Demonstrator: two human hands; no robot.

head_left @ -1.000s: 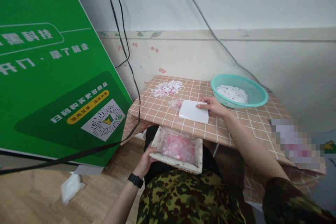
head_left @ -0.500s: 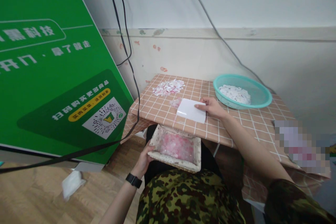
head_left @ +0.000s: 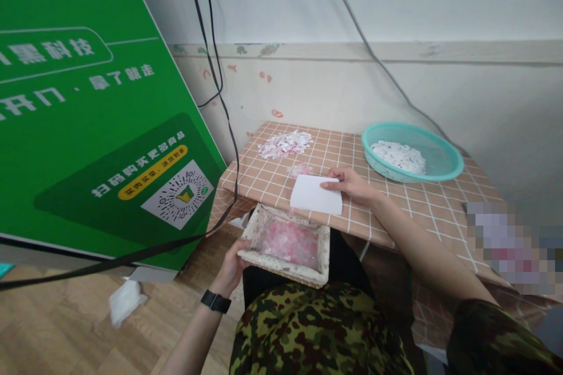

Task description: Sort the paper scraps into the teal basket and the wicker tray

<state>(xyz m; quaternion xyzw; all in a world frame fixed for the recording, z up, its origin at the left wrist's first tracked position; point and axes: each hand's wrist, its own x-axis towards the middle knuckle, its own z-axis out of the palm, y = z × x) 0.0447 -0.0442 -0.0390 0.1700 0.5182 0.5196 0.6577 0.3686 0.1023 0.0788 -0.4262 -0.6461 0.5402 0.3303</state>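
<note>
My left hand [head_left: 234, 263] grips the left side of a cloth-lined basket [head_left: 326, 252], held over my lap just below the table edge. Inside lie pink and clear small pieces [head_left: 285, 240], too fine to name. My right hand [head_left: 352, 184] pinches a white card [head_left: 315, 196] by its right end, tilted low over the table's front edge. Behind the card is a small patch of pink and clear bits [head_left: 299, 170] on the tablecloth. Farther back lies a loose pile of white and pink paper-like pieces [head_left: 285, 145].
A turquoise plastic colander [head_left: 444, 158] with white pieces [head_left: 398, 157] stands on the checked tablecloth [head_left: 343, 146] at the right. A green printed panel [head_left: 101, 99] leans at the left, with a black strap [head_left: 132, 261] across it. A white plastic bag [head_left: 126, 302] lies on the floor.
The card has moved toward the table's front edge and slightly left, nearer the basket. More of the pink bits behind it show. The basket has shifted slightly left.
</note>
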